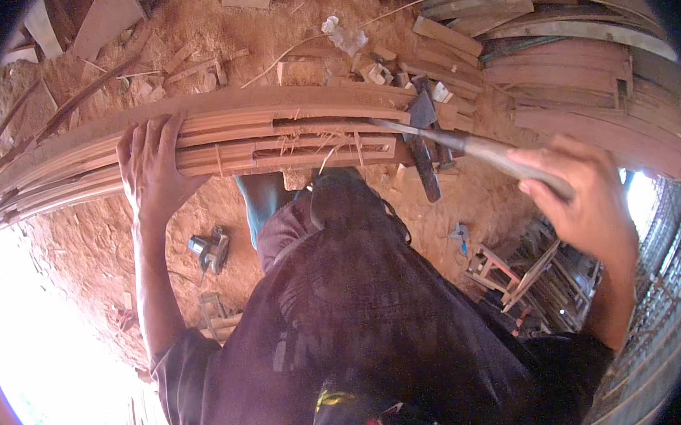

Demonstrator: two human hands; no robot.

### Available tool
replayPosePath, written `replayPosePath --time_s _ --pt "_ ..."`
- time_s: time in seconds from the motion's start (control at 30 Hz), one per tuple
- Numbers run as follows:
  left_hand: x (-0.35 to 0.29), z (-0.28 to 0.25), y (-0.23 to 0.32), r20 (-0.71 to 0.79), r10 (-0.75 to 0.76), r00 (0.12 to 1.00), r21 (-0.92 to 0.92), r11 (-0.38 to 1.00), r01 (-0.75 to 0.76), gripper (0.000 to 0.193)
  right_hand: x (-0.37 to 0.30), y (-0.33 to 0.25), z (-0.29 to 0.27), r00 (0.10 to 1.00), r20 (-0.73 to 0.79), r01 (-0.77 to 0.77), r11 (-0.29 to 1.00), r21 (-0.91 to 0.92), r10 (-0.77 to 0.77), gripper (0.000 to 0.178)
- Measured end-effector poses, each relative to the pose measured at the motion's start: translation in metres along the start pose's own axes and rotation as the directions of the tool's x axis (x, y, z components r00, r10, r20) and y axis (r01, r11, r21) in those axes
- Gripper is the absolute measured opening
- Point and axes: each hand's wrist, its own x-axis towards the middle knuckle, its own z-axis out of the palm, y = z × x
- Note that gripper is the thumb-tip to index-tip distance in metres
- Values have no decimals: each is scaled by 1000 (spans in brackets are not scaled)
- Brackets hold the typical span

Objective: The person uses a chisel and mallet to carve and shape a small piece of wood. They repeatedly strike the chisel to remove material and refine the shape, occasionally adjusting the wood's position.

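Observation:
In my right hand (592, 191), closed round its wooden handle, is a long chisel (482, 149). Its narrow metal blade points left, the tip at the right end of a dark slot in a long reddish wooden plank (325, 99). Curled shavings (304, 141) lie around that slot. Nearer me, alongside, runs a second grooved length of wood (328, 152). My left hand (151, 158) is laid over these lengths further left, fingers on the far side and thumb on the near side, gripping them. Dark metal pieces (422, 112) sit by the planks' right end, beneath the chisel.
A power tool (211, 251) rests on the dusty ground at left, below the planks. Wood offcuts (374, 72) and crumpled white scraps (344, 34) are scattered beyond. Large boards (568, 74) are stacked at far right. A small wooden frame (510, 272) stands at lower right.

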Motion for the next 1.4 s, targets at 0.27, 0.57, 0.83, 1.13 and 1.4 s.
replayPosePath --time_s 0.27,0.57,0.83,1.13,1.4 --pt "-1 3 -4 -13 47 999 -11 999 -47 89 20 -49 18 996 -85 -28 970 -243 7 25" --pt "0 3 -2 -24 32 999 -40 999 -33 89 -5 -18 12 968 1 -252 967 33 252 38" --pt "-2 1 2 -4 29 1000 -40 999 -30 92 14 46 49 963 29 -265 925 273 267 33" --pt "-3 -2 12 31 12 999 31 999 -13 96 55 147 185 991 -122 42 759 649 49 36" --pt "1 -3 12 -15 3 1000 72 997 -2 95 69 101 153 932 -283 322 873 366 -225 38"
